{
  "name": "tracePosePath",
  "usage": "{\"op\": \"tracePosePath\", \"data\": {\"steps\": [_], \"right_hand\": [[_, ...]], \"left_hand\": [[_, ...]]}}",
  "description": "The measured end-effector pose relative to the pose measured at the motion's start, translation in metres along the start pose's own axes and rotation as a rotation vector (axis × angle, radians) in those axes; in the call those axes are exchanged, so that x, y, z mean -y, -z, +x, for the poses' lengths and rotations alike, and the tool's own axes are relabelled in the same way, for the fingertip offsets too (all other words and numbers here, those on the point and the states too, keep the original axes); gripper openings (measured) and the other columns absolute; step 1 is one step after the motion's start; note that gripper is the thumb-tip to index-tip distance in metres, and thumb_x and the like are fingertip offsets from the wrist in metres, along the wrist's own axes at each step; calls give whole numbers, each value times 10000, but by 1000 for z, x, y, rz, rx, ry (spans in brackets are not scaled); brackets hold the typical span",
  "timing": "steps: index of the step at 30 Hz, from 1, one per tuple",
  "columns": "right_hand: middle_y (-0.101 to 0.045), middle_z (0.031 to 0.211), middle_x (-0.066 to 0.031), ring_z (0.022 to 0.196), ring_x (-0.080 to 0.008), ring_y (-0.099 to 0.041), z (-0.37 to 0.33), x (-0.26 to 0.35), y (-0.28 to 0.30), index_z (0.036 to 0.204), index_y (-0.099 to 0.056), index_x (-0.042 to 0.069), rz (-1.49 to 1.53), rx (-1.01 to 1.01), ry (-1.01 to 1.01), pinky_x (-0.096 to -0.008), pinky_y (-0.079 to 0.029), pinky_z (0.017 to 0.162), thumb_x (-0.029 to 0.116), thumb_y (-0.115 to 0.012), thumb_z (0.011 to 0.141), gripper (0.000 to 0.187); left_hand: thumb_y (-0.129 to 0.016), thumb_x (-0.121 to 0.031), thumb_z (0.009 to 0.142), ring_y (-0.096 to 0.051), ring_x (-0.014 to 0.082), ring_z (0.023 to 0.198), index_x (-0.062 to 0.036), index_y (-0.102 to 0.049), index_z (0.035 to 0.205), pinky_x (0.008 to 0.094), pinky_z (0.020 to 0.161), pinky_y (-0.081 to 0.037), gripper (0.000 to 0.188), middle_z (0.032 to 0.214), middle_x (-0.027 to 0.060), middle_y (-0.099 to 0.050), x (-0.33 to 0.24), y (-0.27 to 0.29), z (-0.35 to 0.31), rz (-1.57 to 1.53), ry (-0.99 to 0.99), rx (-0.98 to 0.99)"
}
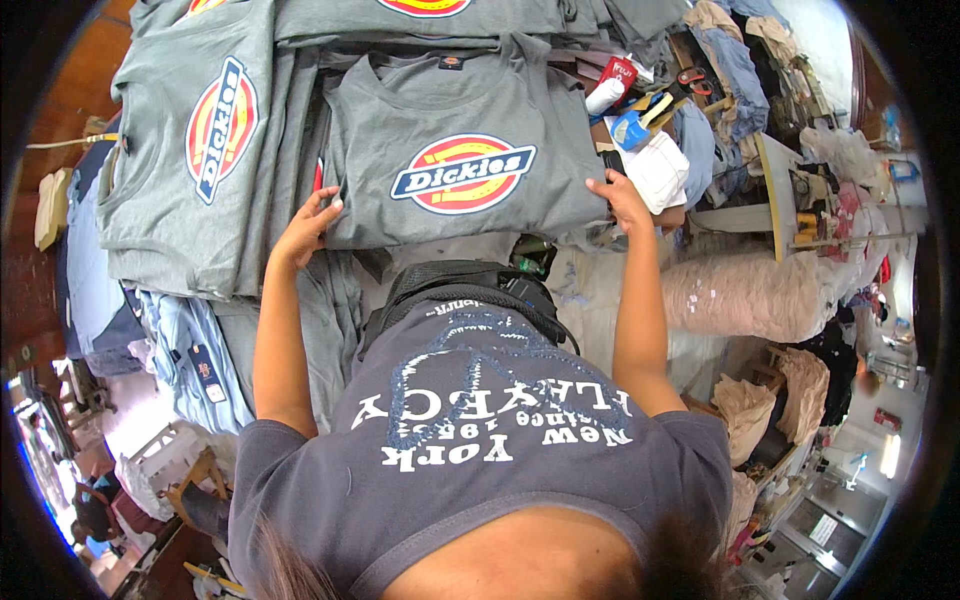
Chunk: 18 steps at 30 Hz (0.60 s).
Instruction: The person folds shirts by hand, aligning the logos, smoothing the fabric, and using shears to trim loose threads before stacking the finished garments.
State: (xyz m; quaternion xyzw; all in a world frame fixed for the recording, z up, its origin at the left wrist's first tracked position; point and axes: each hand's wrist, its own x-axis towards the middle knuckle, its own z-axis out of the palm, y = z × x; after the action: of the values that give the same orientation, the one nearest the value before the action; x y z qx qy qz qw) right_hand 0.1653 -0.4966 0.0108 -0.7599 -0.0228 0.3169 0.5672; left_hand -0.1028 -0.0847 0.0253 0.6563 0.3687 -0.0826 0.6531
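A grey T-shirt (365,135), folded to a rough rectangle with a red, yellow and blue print on its chest, lies face up in front of me, its neckline away from me. My left hand (308,228) has its fingers closed at the shirt's near left edge. On the opposite side, my right hand (625,202) pinches the near right corner between thumb and fingers. To the left lies a stack of matching grey shirts (150,190), the top one turned sideways. More grey shirts (320,25) are piled beyond. The underside of the held shirt is hidden.
Right of the shirt sit a red-and-white container (612,82), a blue-and-yellow item (640,124) and red-handled scissors (692,82). A plastic-wrapped pinkish roll (745,298) lies further right. Light blue garments (205,375) with a tag hang at the left, below the grey stack.
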Motion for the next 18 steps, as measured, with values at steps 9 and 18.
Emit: {"op": "tracePosePath", "data": {"steps": [9,18], "right_hand": [[-585,904,-99,790,-132,-552,-9,44,11,1206,-356,-20,53,56,58,-237,-434,684,79,-644,725,569],[-588,906,-73,793,-123,-548,5,54,21,1149,-443,22,197,161,190,-216,-398,747,87,-645,732,468]], "left_hand": [[-543,-41,720,-501,130,552,-150,-462,1169,270,475,-416,469,635,65,-509,-39,4,-11,589,-109,264],[-463,-48,598,-569,348,770,-30,-559,961,405,691,-436,376,857,211,-585,-22,20,0,1337,-426,235]]}}
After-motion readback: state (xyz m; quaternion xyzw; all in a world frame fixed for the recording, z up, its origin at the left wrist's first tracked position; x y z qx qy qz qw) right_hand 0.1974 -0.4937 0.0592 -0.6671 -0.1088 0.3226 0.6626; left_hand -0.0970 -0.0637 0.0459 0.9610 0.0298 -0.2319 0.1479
